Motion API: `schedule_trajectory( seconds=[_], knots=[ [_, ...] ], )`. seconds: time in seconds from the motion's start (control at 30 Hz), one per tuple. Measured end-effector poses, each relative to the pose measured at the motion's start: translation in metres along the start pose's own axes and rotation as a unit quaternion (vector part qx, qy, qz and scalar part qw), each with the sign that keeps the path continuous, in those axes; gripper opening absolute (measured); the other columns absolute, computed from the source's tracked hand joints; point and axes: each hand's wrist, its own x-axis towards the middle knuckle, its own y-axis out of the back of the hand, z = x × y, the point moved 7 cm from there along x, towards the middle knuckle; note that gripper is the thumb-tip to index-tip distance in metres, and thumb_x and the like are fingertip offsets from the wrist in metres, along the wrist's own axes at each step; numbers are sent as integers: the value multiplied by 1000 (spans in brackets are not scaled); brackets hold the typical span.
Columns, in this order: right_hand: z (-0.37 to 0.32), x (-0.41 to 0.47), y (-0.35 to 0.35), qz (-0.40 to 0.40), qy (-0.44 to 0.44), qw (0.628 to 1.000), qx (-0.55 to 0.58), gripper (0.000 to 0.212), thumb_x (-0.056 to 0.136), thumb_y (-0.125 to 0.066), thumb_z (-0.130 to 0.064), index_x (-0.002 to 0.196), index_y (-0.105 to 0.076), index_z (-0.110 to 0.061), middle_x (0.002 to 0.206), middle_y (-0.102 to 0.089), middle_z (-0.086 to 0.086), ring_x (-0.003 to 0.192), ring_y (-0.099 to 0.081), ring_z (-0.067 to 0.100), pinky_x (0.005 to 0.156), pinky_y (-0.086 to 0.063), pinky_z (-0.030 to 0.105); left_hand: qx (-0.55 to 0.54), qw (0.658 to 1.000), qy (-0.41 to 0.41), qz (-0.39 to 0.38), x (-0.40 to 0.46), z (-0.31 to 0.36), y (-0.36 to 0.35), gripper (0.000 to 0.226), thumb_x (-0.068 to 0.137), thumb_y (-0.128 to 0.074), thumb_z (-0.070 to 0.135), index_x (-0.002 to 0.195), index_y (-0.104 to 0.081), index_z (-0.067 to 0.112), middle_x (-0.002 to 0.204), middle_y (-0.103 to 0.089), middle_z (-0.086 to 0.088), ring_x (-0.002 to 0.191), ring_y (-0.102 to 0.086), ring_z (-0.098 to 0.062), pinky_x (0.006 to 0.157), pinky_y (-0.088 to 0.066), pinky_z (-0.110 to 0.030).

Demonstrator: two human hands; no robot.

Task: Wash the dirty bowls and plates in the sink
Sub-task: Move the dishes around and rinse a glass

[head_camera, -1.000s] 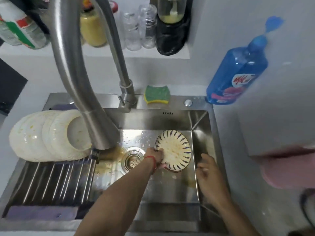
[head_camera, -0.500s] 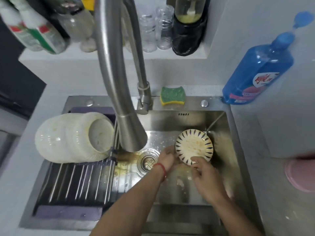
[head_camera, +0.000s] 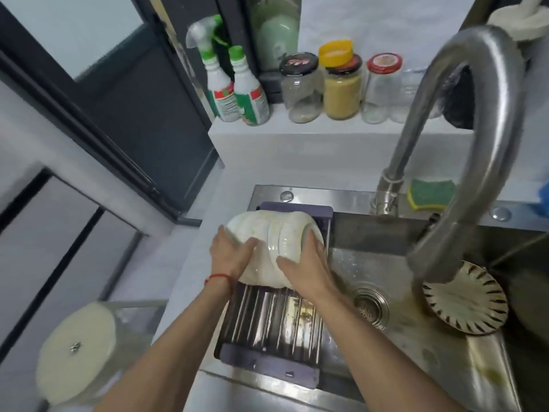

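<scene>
A stack of dirty white bowls [head_camera: 267, 233] lies on its side on the roll-up drying rack [head_camera: 273, 319] over the left part of the steel sink [head_camera: 416, 346]. My left hand [head_camera: 230, 254] presses on the left end of the stack and my right hand [head_camera: 306, 263] presses on its right end, with the fingers of both fairly straight. A small striped plate [head_camera: 463, 304] with food stains leans in the sink basin at the right, partly behind the tap spout [head_camera: 463, 162]. Neither hand touches it.
A green and yellow sponge [head_camera: 432, 193] lies on the sink's back ledge. Jars [head_camera: 341, 87] and spray bottles [head_camera: 234, 90] stand on the shelf behind. The drain strainer [head_camera: 370, 306] sits mid-basin. A round white lid [head_camera: 77, 352] lies lower left.
Both hands left the striped plate in the basin and moved left to the stack of white bowls on the rack. The view swung to the left.
</scene>
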Motion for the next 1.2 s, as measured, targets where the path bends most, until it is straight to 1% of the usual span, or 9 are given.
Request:
schedule_trajectory(
  seconds=[0.07, 0.17, 0.23, 0.33, 0.57, 0.8, 0.9, 1.0, 1.2],
  knots=[
    [-1, 9, -9, -5, -30, 999, -19, 105, 88, -72, -39, 163, -1, -15, 163, -23, 10, 149, -26, 34, 116, -36, 48, -88, 995, 43, 8, 13, -4, 5, 40, 85, -72, 34, 103, -62, 0, 98, -58, -8, 87, -55, -26, 71, -46, -35],
    [-4, 12, -14, -1, -46, 997, -54, 115, 88, -73, -42, 162, 9, -12, 165, -15, 11, 149, -21, 34, 118, -31, 48, -148, 987, 57, -6, 28, -15, 7, 24, 84, -73, 30, 92, -67, 9, 88, -61, -2, 87, -56, -25, 76, -48, -35],
    [-3, 13, -14, 14, -42, 995, -90, 117, 88, -73, -42, 161, 13, -12, 166, -11, 12, 149, -21, 34, 118, -31, 48, -130, 989, 50, -52, 27, -13, -2, 42, 80, -82, 37, 111, -62, 16, 102, -65, 1, 96, -63, -22, 86, -55, -37],
    [0, 15, -13, 18, -37, 992, -117, 123, 84, -76, -47, 160, 16, -18, 166, -10, 12, 150, -21, 34, 118, -33, 51, -103, 989, 30, -97, 21, -8, -15, 76, 73, -91, 44, 128, -46, 18, 113, -61, 3, 101, -63, -19, 85, -55, -36],
    [7, 20, 2, 16, -32, 989, -143, 128, 77, -79, -57, 158, 18, -35, 162, -20, 11, 144, -33, 36, 108, -42, 56, -56, 991, -21, -118, 17, 2, -25, 85, 70, -92, 48, 127, -37, 17, 113, -58, 3, 101, -61, -17, 80, -52, -33],
    [-4, 11, -8, 66, -88, 969, -223, 121, 87, -71, -43, 158, 23, -11, 158, -26, 27, 136, -43, 40, 104, -46, 48, 12, 996, -28, -87, 13, 4, -24, 111, 58, -92, 62, 140, -34, 14, 135, -50, -5, 121, -56, -27, 104, -50, -47],
    [-19, 10, -12, 133, -105, 952, -254, 107, 94, -65, -28, 157, 19, -4, 141, -41, 27, 113, -62, 37, 81, -53, 41, 37, 996, -30, -73, 10, 6, -25, 120, 63, -91, 57, 151, -25, 9, 145, -40, -10, 132, -48, -31, 110, -45, -47],
    [-30, 9, -10, 175, -88, 936, -294, 90, 103, -52, -35, 158, 12, -2, 121, -48, 19, 91, -65, 31, 63, -43, 35, 60, 995, -36, -70, 10, 7, -29, 134, 63, -91, 59, 159, -13, 7, 154, -31, -13, 143, -37, -34, 116, -38, -46],
    [-26, 8, 7, 192, -117, 925, -305, 92, 100, -57, -18, 157, 13, 3, 122, -47, 21, 93, -65, 35, 72, -52, 40, 61, 995, -24, -72, 12, 1, -29, 135, 71, -86, 57, 164, 4, 19, 157, -20, -20, 149, -24, -38, 117, -34, -50]
  ],
)
